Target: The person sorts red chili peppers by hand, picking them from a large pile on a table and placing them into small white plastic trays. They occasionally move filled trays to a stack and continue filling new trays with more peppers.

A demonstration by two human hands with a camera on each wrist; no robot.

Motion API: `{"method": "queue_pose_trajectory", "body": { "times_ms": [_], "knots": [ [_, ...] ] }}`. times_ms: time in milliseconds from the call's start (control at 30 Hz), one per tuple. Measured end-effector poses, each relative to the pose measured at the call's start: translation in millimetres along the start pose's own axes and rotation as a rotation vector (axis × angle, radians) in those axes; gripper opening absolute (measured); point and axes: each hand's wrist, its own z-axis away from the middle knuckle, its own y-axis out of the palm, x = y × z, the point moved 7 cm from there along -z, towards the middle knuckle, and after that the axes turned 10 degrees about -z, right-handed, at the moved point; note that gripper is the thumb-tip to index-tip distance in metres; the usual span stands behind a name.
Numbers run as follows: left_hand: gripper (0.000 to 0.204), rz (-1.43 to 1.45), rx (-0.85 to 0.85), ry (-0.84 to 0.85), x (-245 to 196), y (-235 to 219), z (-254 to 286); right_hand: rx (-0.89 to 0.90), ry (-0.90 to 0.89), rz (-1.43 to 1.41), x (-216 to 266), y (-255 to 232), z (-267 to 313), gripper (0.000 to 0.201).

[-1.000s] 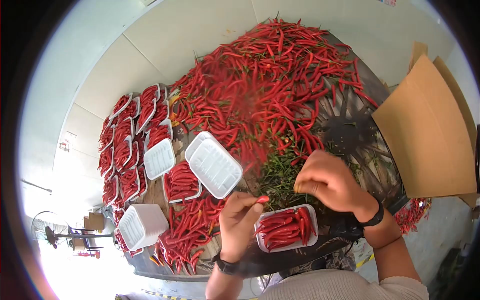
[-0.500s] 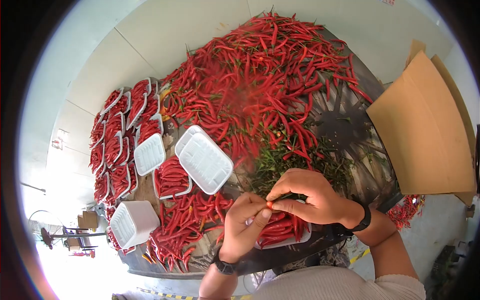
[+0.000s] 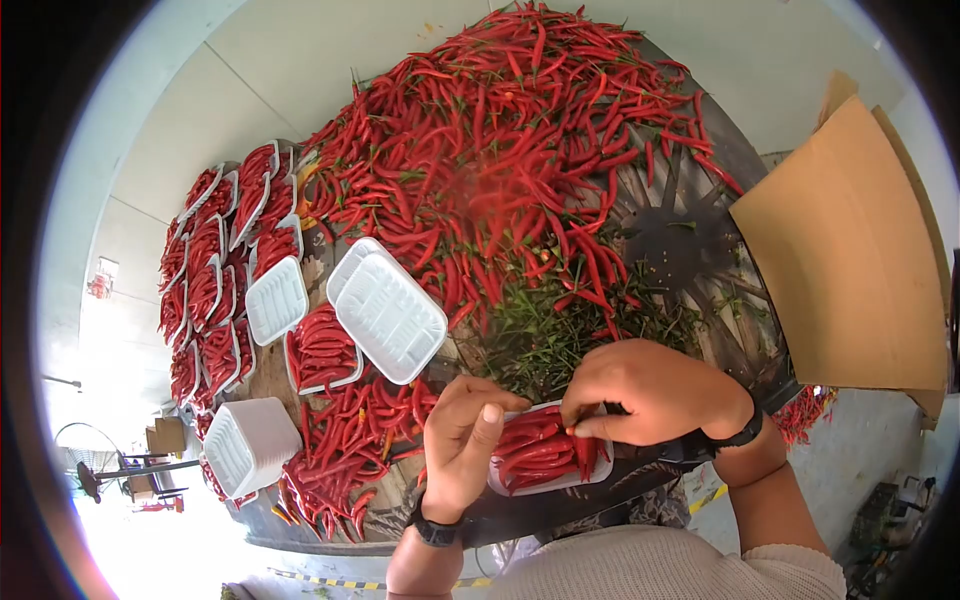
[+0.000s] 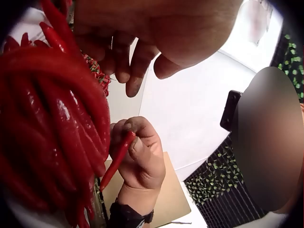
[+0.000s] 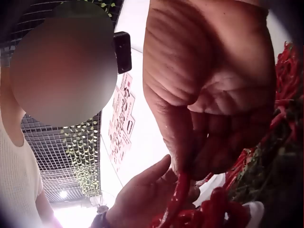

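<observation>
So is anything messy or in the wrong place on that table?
Yes. Loose chillies lie on the bare table beside the trays, not in one. An empty white tray rests crooked, partly on top of a filled tray. Green stems are scattered above the tray under both hands.

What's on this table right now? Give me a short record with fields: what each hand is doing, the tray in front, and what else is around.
Right hand: pinches a red chilli pepper over the near tray.
Left hand: fingers relaxed at the tray's left edge, holding nothing.
Near tray: white foam tray, filled with red chillies lying side by side.
Heap: big pile of loose red chillies.
Empty tray: white foam tray, upturned.
Left side: rows of filled trays.
Right side: brown cardboard sheet.
</observation>
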Motion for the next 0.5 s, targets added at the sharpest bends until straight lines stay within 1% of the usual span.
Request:
{"method": "queue_pose_trajectory", "body": {
  "times_ms": [200, 300, 433, 500],
  "knots": [
    [0.034, 0.019, 0.018, -0.009, 3, 2, 0, 0.038, 0.069, 0.062, -6, 11, -1, 0.013],
    [0.033, 0.003, 0.031, -0.044, 2, 3, 0, 0.031, 0.078, 0.055, -8, 17, 0, 0.013],
    [0.035, 0.006, 0.016, -0.011, 0, 4, -1, 0.016, 0.057, 0.079, -5, 13, 0, 0.015],
    [0.035, -0.023, 0.023, -0.005, 1, 4, -1, -0.077, 0.049, 0.079, -2, -2, 0, 0.018]
  ]
}}
